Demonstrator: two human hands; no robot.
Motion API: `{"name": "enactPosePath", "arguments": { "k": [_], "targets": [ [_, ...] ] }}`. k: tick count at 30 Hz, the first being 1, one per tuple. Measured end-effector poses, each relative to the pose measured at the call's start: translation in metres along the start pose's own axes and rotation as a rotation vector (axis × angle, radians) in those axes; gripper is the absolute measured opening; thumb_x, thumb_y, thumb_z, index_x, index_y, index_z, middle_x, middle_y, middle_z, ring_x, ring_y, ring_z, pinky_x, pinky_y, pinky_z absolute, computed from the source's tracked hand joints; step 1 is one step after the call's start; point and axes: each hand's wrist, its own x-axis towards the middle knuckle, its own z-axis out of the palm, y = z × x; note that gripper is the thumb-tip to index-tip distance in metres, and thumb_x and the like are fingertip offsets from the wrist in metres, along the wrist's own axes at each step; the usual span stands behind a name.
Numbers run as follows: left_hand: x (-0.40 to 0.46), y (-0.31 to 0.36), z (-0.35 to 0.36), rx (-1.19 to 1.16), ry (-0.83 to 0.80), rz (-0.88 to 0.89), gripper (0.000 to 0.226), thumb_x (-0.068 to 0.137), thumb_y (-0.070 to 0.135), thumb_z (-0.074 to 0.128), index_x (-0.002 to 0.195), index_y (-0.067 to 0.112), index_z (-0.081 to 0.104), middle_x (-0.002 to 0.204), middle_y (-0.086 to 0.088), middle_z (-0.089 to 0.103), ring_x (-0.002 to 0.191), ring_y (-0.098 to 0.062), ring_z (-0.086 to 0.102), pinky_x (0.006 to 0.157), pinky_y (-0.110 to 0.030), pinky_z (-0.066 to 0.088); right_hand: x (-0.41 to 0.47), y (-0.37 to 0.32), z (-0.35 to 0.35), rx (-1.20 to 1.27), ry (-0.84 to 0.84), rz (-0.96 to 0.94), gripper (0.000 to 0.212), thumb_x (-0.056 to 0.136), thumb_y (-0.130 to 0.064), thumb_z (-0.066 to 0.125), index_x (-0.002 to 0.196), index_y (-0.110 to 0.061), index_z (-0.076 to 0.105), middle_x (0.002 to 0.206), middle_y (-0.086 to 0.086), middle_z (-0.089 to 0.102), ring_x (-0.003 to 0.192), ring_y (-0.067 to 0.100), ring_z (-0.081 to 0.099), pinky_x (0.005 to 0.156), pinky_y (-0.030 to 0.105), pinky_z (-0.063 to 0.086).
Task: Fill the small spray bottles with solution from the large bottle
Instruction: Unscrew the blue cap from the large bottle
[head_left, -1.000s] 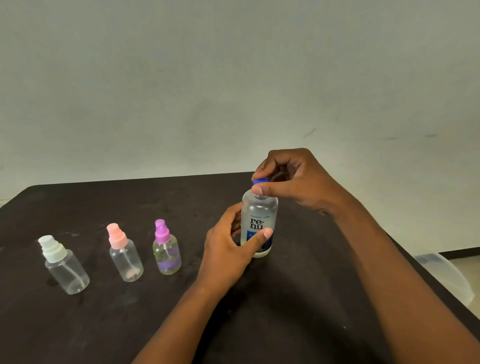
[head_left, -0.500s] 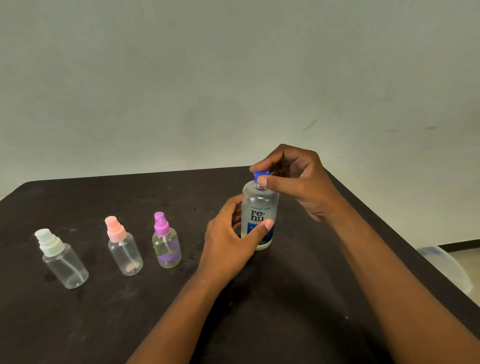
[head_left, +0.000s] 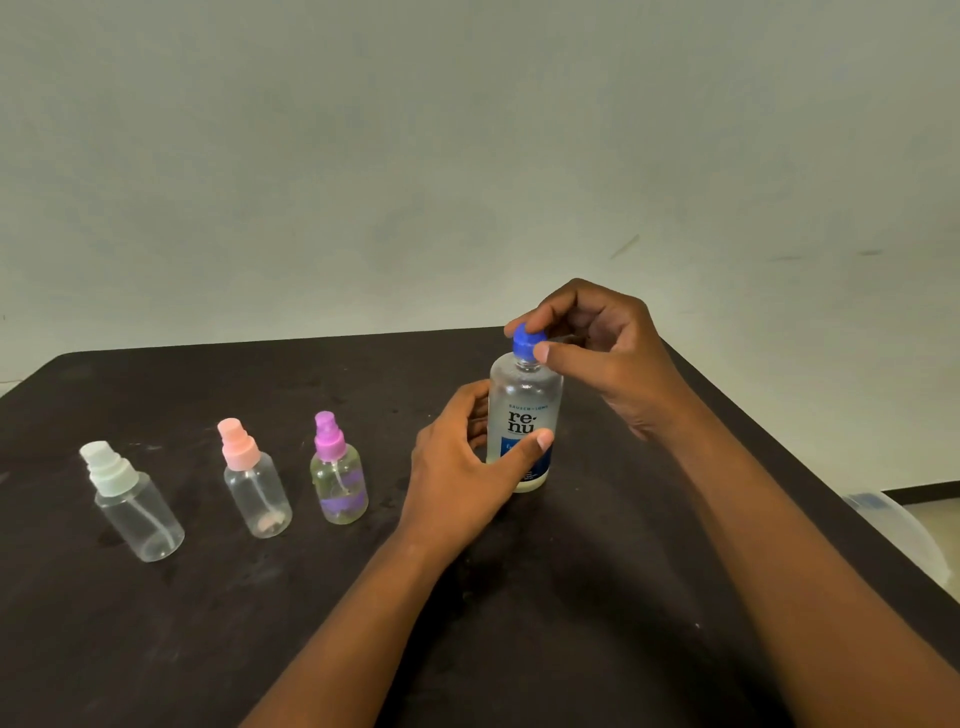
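The large clear solution bottle (head_left: 525, 400) with a blue and white label stands upright on the dark table (head_left: 571, 597). My left hand (head_left: 462, 467) grips its lower body, thumb across the label. My right hand (head_left: 597, 348) pinches the blue cap (head_left: 525, 343) on its neck between thumb and fingers. To the left stand three small clear spray bottles: one with a purple top (head_left: 337, 473) holding some liquid, one with a pink top (head_left: 252, 478), and one with a pale green top (head_left: 130, 499).
A pale wall rises behind the table's far edge. A translucent plastic container (head_left: 904, 535) sits on the floor past the table's right edge. The table's right edge runs diagonally close to my right forearm.
My right hand has turned on the blue cap, so more of the cap shows. The left hand keeps its hold on the bottle. The view has shifted slightly.
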Motion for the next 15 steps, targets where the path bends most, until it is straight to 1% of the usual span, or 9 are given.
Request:
{"name": "enactPosePath", "arguments": {
  "k": [3,5,6,8,10,13,15],
  "targets": [
    [0.0,0.0011,-0.0004,0.006,0.003,0.007,0.06,0.084,0.05,0.082,0.136,0.038,0.053,0.114,0.031,0.062,0.103,0.027,0.058,0.079,0.002,0.046,0.0002,0.0001,0.0042,-0.035,0.031,0.012,0.022,0.083,-0.01,0.086,0.095,-0.014,0.069,0.102,0.0,0.076,0.098,0.025,0.072,0.087,0.047,0.059],
    [-0.0001,0.001,-0.0007,0.011,0.005,0.009,0.061,0.084,0.05,0.082,0.136,0.036,0.054,0.115,0.029,0.063,0.103,0.024,0.06,0.08,0.001,0.047,0.0005,0.0005,0.0056,-0.048,0.045,0.008,0.023,0.083,-0.007,0.087,0.094,-0.015,0.069,0.096,-0.004,0.074,0.092,0.021,0.07,0.085,0.041,0.058],
    [-0.0001,0.001,-0.0009,0.012,0.006,0.011,0.062,0.084,0.05,0.082,0.137,0.035,0.054,0.117,0.027,0.064,0.104,0.021,0.061,0.081,0.0,0.048,0.0003,0.0007,0.0051,-0.049,0.044,0.001,0.022,0.084,-0.003,0.085,0.093,-0.013,0.068,0.097,-0.003,0.075,0.093,0.021,0.071,0.085,0.042,0.058],
    [0.0,0.0013,-0.0011,0.013,0.006,0.015,0.063,0.083,0.051,0.082,0.138,0.034,0.054,0.121,0.025,0.064,0.105,0.017,0.061,0.082,0.0,0.049,-0.0009,0.0007,0.003,-0.023,0.03,-0.005,0.018,0.086,0.001,0.078,0.095,-0.009,0.067,0.103,0.004,0.078,0.101,0.024,0.074,0.089,0.047,0.059],
    [-0.0002,0.0023,-0.0013,0.013,0.006,0.015,0.063,0.084,0.051,0.082,0.138,0.035,0.054,0.122,0.024,0.064,0.105,0.016,0.061,0.081,-0.001,0.05,-0.0017,-0.0005,0.0025,0.005,0.013,0.005,0.015,0.085,-0.003,0.075,0.098,-0.007,0.066,0.107,0.01,0.078,0.106,0.025,0.075,0.093,0.048,0.059],
    [-0.0004,0.0044,-0.0018,0.018,0.009,0.006,0.058,0.083,0.052,0.082,0.132,0.04,0.052,0.114,0.03,0.062,0.099,0.022,0.06,0.078,0.0,0.049,-0.0007,-0.0004,0.0059,-0.058,0.05,0.017,0.024,0.079,-0.016,0.084,0.096,-0.014,0.068,0.106,0.006,0.077,0.101,0.027,0.073,0.09,0.051,0.059],
    [-0.0009,0.0065,-0.0022,0.018,0.012,0.001,0.057,0.084,0.052,0.082,0.13,0.044,0.049,0.109,0.034,0.06,0.097,0.027,0.058,0.077,0.002,0.047,0.0,0.0003,0.0069,-0.084,0.068,0.011,0.025,0.077,-0.015,0.087,0.093,-0.018,0.068,0.103,0.005,0.076,0.098,0.029,0.072,0.088,0.053,0.058]
  ]
}}
